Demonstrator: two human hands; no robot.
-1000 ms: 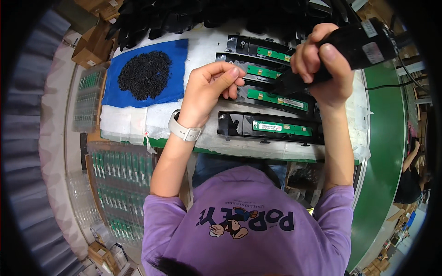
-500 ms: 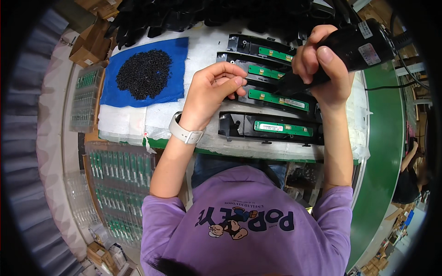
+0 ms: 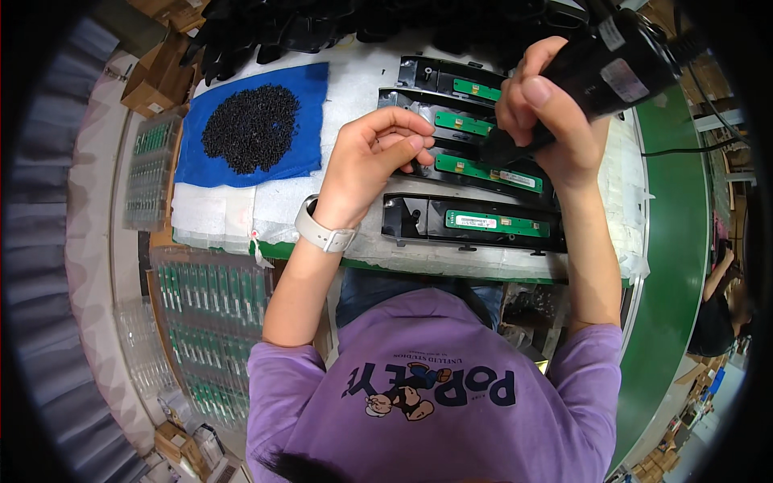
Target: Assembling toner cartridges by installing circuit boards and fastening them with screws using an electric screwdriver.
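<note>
My right hand point(image 3: 551, 121) is wrapped round a black corded electric screwdriver point(image 3: 600, 76), tilted with its nose pointing down and left. The tip sits over the second and third of several long black plastic housings point(image 3: 394, 213); whether it touches anything is hidden. Each housing carries a narrow green circuit board point(image 3: 475, 170), some with a white label. At the left end of the third housing, my left hand point(image 3: 366, 161) has thumb and forefinger pinched together. Whatever those fingertips hold, if anything, is too small to make out.
A pile of small black screws point(image 3: 250, 129) lies on a blue cloth point(image 3: 312, 84) to the left. Dark plastic parts point(image 3: 322, 28) heap along the back. Clear trays point(image 3: 213, 322) of green boards stand below the table's left side. The screwdriver's cable point(image 3: 684, 153) trails right.
My right hand and the screwdriver have shifted slightly left, and the tool's body has tipped a little. The left hand stays almost where it was.
</note>
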